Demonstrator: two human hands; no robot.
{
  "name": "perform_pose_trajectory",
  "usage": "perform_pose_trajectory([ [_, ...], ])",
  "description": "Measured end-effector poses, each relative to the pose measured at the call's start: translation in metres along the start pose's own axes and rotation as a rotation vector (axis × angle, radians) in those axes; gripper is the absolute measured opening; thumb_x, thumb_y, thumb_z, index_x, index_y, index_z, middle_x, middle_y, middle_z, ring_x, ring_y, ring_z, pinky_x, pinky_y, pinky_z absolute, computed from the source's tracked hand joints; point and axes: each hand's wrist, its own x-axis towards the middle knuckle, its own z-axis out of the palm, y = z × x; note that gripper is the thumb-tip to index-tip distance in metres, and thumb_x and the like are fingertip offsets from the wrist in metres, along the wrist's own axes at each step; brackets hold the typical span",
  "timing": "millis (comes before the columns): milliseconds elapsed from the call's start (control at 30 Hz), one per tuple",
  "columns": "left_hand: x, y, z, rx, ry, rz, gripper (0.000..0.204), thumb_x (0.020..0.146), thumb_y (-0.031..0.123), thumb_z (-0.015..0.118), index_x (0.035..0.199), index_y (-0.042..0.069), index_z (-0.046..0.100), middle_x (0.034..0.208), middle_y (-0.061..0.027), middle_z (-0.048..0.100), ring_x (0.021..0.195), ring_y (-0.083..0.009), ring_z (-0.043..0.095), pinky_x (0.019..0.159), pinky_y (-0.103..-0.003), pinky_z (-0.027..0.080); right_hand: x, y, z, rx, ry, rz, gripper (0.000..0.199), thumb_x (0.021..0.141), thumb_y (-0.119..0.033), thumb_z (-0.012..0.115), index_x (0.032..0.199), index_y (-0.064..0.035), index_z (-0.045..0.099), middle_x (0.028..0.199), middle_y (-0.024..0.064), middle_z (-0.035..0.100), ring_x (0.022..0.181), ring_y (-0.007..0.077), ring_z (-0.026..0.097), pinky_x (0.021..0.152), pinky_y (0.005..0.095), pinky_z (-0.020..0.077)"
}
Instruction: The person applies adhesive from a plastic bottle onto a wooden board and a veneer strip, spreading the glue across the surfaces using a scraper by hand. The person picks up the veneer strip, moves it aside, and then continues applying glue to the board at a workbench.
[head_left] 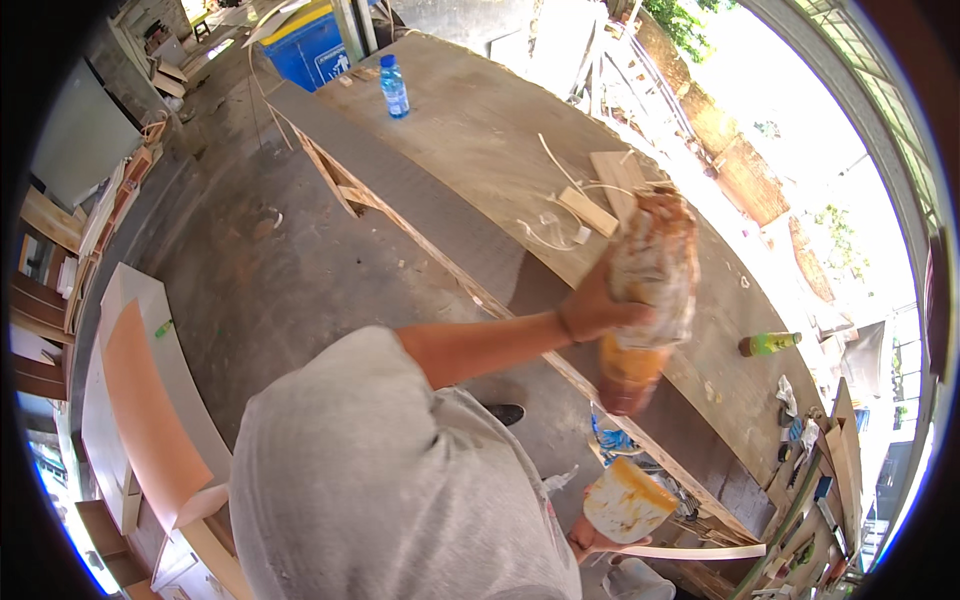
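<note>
My left hand (603,304) is closed around a large clear plastic bottle (655,270), smeared with brown residue and holding orange-yellow stuff toward its lower end. The bottle is raised above the workbench (470,170), slightly tilted and blurred. Lower down, my right hand (588,540) grips a white plastic container (630,505) with yellow-brown smears. Most of that hand's fingers are hidden behind the container. A pale narrow strip (700,551) extends to the right beside my right hand; whether the hand touches it I cannot tell.
On the bench stand a blue-capped water bottle (394,88) and, lying down, a green bottle (770,344). Wood scraps (588,212) and thin curled strips lie near my left hand. A blue bin (303,50) is beyond the bench. Boards (165,400) lean at left; offcuts (835,480) crowd the right.
</note>
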Motion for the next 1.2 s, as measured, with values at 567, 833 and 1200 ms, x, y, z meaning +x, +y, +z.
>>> perform_pose_trajectory([
  [567, -0.109, 0.286, -0.271, 1.321, -0.211, -0.56, 0.085, 0.059, 0.043, 0.09, 0.122, 0.0, 0.053, 0.109, -0.0149, 0.065, 0.103, -0.0219, 0.062, 0.091, -0.035, 0.048, 0.008, 0.19, 0.162, 0.176, -0.084, 0.423, 0.091, 0.079, -0.081, 0.047, 0.151, -0.0266, 0.034, 0.156, 0.0091, 0.032, 0.14, 0.0422, 0.032, 0.094, 0.08, 0.0288],
  [833, -0.02, 0.289, -0.251, 1.685, -0.572, -1.222, 0.08, 0.059, 0.045, 0.085, 0.116, -0.002, 0.056, 0.107, -0.0187, 0.068, 0.1, -0.0278, 0.065, 0.089, -0.034, 0.049, 0.041, 0.217, 0.157, 0.223, -0.093, 0.391, 0.091, 0.078, -0.081, 0.047, 0.15, -0.0265, 0.035, 0.154, 0.0085, 0.034, 0.138, 0.0422, 0.034, 0.096, 0.0796, 0.0287],
  [1200, 0.056, 0.273, -0.249, 2.089, -0.876, -1.526, 0.094, 0.051, 0.054, 0.085, 0.117, -0.005, 0.054, 0.106, -0.0231, 0.067, 0.1, -0.0348, 0.066, 0.085, -0.039, 0.052, 0.094, 0.224, 0.138, 0.312, -0.072, 0.377, 0.092, 0.077, -0.081, 0.051, 0.15, -0.0275, 0.034, 0.155, 0.0094, 0.033, 0.139, 0.0442, 0.032, 0.097, 0.0798, 0.0268],
])
